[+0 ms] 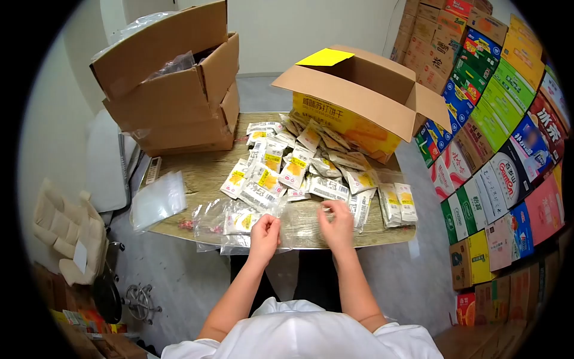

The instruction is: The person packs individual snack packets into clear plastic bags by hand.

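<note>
My left hand (266, 236) is closed in a pinch on the edge of a clear plastic bag (209, 222) at the table's front edge. A white-and-yellow snack packet (240, 222) lies in or under that clear film; I cannot tell which. To the right, my right hand (336, 222) is loosely curled, thumb and fingers a little apart, with nothing visible between them. It hovers by the near side of a loose pile of snack packets (295, 167). Beyond it, several packets (397, 203) stand side by side in a clear bag at the table's right edge.
An open yellow-printed carton (347, 122) stands behind the pile. Brown cartons (173, 113) are stacked at the back left. Flat clear bags (160, 200) lie on the table's left edge. A beige chair (69, 227) is at left; stacked colourful boxes (496, 149) line the right.
</note>
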A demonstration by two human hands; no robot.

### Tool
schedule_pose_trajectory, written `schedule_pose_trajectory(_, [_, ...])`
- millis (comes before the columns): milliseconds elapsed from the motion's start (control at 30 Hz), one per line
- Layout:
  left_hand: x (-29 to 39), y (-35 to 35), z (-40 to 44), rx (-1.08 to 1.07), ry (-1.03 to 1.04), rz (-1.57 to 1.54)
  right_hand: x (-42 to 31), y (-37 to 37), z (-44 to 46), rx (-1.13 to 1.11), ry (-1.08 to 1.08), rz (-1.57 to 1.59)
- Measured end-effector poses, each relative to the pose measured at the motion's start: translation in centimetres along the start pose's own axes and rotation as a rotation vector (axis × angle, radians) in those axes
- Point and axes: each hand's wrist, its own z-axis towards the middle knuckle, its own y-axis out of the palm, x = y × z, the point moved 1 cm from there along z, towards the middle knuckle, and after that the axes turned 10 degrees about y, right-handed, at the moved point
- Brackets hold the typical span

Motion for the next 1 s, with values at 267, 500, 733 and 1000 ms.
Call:
schedule_pose_trajectory(267, [-0.7,0.8,-0.3,-0.059,0.075,0.121,4.6,-2.6,0.5,0.229,0.120,-0.500])
schedule_pose_trajectory(500, [-0.1,0.3,-0.5,-0.078,0.070,0.172,4.3,-3.6,0.8,0.050,0.211,0.172])
schedule_pose_trajectory(733, [1.7,1.7,-1.5,-0.090,0.047,-0.027,1.4,-0.4,-1.2,-0.564,0.467,1.830])
schedule_pose_trajectory(1000, [2.9,2.8,-2.8,-0.334,-0.125,-0.094,-1.5,2.7,-3.0,-0.527,0.443,1.416])
